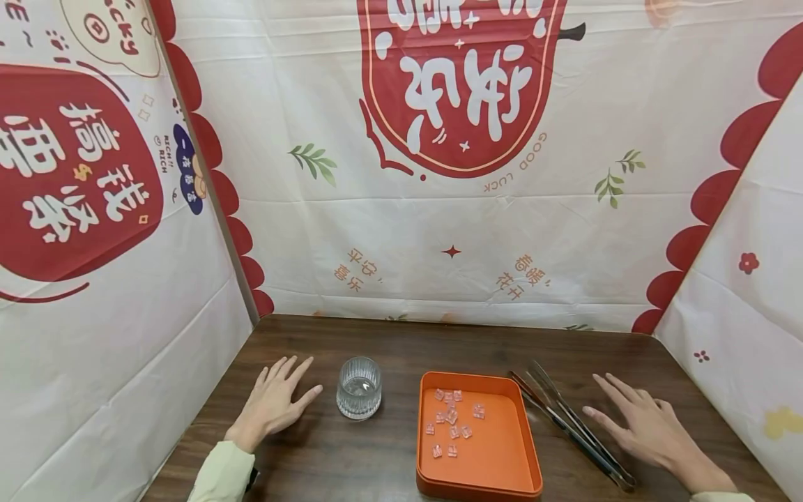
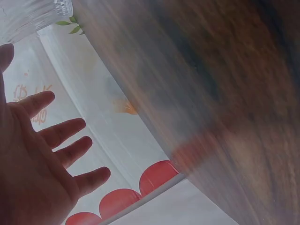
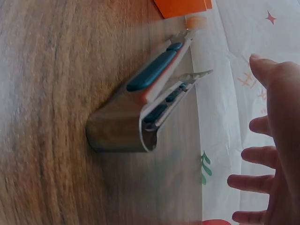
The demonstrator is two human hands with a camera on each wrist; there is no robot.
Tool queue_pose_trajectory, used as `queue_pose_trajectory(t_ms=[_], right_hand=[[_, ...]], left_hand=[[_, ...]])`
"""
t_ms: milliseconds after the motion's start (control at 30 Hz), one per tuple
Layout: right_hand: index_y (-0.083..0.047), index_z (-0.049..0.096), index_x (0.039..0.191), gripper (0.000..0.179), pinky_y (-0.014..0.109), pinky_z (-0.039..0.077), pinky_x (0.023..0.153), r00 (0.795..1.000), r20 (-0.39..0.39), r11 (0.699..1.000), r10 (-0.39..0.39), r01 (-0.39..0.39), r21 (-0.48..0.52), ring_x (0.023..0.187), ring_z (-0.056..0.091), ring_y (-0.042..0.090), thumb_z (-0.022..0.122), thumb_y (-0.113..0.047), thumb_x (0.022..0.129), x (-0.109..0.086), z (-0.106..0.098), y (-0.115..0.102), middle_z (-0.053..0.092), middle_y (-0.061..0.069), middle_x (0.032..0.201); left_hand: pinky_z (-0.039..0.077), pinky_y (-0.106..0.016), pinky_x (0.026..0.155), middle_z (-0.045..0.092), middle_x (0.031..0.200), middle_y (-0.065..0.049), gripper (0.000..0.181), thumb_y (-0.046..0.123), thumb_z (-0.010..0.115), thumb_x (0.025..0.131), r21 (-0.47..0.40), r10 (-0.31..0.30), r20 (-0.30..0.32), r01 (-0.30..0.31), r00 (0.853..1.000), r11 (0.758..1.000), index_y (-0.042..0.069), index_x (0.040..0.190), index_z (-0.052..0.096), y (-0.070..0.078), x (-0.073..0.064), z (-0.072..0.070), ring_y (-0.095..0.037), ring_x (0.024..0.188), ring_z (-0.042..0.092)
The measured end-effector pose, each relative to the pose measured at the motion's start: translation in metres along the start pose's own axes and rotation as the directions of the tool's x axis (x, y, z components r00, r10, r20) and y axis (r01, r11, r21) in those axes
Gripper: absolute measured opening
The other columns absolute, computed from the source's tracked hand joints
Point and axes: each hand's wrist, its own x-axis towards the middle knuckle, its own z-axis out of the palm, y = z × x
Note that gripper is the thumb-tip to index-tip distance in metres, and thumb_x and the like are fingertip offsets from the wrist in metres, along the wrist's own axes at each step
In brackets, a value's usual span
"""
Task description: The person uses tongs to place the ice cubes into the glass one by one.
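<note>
– Both sides, head view?
– Left grip (image 1: 272,404) spread, empty; glass (image 1: 360,390) just right of it. Right grip (image 1: 649,427) spread, empty; tongs (image 1: 599,453) just left, orange tray (image 1: 495,453) beyond.
– Wrist views?
– Left: glass near grip. Right: tongs near grip, not touching.

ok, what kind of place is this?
Probably a small staged recording booth rather than a lived-in room: printed white sheets hang around three sides of a brown table, with just a glass, an orange tray of clear cubes and tongs on it.
</note>
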Motion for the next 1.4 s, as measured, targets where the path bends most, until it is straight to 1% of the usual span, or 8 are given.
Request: queue_pose_trajectory(t_ms=[167,300,400,567,767,967,1200,1400], right_hand=[[-0.006,0.045,0.145,0.074,0.066,0.038,0.077,1.0,0.01,1.0,-0.001,0.001,-0.001,0.111,0.054,0.047,0.059,-0.057,0.093,0.0,0.004,-0.003,0.05,0.027,0.138],[-0.005,0.048,0.143,0.076,0.063,0.042,0.075,1.0,0.002,1.0,-0.01,0.01,-0.001,0.107,0.058,0.045,0.062,-0.058,0.09,0.001,0.007,-0.007,0.056,0.026,0.131],[-0.003,0.049,0.141,0.077,0.063,0.045,0.073,1.0,-0.006,0.999,-0.03,0.031,0.009,0.102,0.061,0.044,0.065,-0.057,0.089,0.003,0.008,-0.01,0.059,0.027,0.124],[-0.003,0.05,0.14,0.078,0.06,0.05,0.074,0.999,-0.004,0.998,-0.046,0.046,0.036,0.096,0.063,0.04,0.068,-0.056,0.087,0.004,0.01,-0.017,0.06,0.024,0.12],[-0.002,0.05,0.14,0.08,0.054,0.051,0.065,0.998,-0.011,0.998,-0.055,0.056,0.022,0.087,0.064,0.034,0.069,-0.057,0.086,0.006,0.013,-0.024,0.061,0.02,0.113],[-0.001,0.049,0.14,0.086,0.059,0.047,0.067,1.0,0.018,1.0,-0.013,0.014,-0.007,0.094,0.064,0.038,0.065,-0.065,0.085,0.007,0.017,-0.03,0.06,0.022,0.115],[-0.001,0.049,0.138,0.09,0.067,0.043,0.07,0.999,0.038,0.999,0.029,-0.028,-0.022,0.098,0.062,0.041,0.063,-0.07,0.082,0.006,0.023,-0.034,0.059,0.025,0.116],[0.0,0.049,0.135,0.09,0.067,0.043,0.069,0.999,0.038,0.999,0.036,-0.035,-0.02,0.099,0.062,0.042,0.063,-0.071,0.082,0.006,0.028,-0.035,0.059,0.025,0.115]], left_hand=[[0.022,-0.067,0.111,0.046,0.148,-0.019,0.073,0.067,0.05,0.092,-0.015,0.002,0.015,-0.002,1.0,1.0,0.021,0.148,0.047,0.004,0.0,0.0,-0.04,0.141,0.035],[0.024,-0.065,0.111,0.048,0.147,-0.017,0.076,0.07,0.051,0.09,-0.021,0.023,0.014,-0.023,1.0,1.0,0.02,0.148,0.047,0.008,0.0,0.0,-0.039,0.14,0.038],[0.026,-0.064,0.111,0.049,0.146,-0.016,0.079,0.07,0.054,0.088,-0.028,0.043,0.009,-0.043,0.999,0.999,0.02,0.148,0.047,0.01,0.0,-0.001,-0.039,0.139,0.04],[0.03,-0.061,0.11,0.051,0.145,-0.015,0.081,0.069,0.059,0.086,-0.054,0.076,-0.001,-0.076,0.997,0.996,0.018,0.148,0.046,0.015,0.002,-0.001,-0.038,0.137,0.043],[0.032,-0.058,0.11,0.053,0.143,-0.011,0.086,0.071,0.062,0.083,-0.079,0.093,0.007,-0.092,0.996,0.993,0.016,0.147,0.046,0.022,0.004,-0.002,-0.035,0.135,0.044],[0.033,-0.056,0.11,0.053,0.144,-0.007,0.092,0.074,0.063,0.079,-0.092,0.095,0.015,-0.093,0.995,0.991,0.015,0.147,0.045,0.029,0.008,-0.001,-0.034,0.135,0.045],[0.033,-0.058,0.11,0.052,0.145,-0.008,0.099,0.079,0.062,0.075,-0.12,0.089,0.028,-0.085,0.996,0.989,0.014,0.148,0.044,0.034,0.011,0.002,-0.037,0.136,0.044],[0.037,-0.055,0.107,0.053,0.143,-0.009,0.101,0.079,0.065,0.073,-0.125,0.087,0.035,-0.082,0.996,0.989,0.015,0.148,0.043,0.038,0.016,0.008,-0.032,0.133,0.047]])
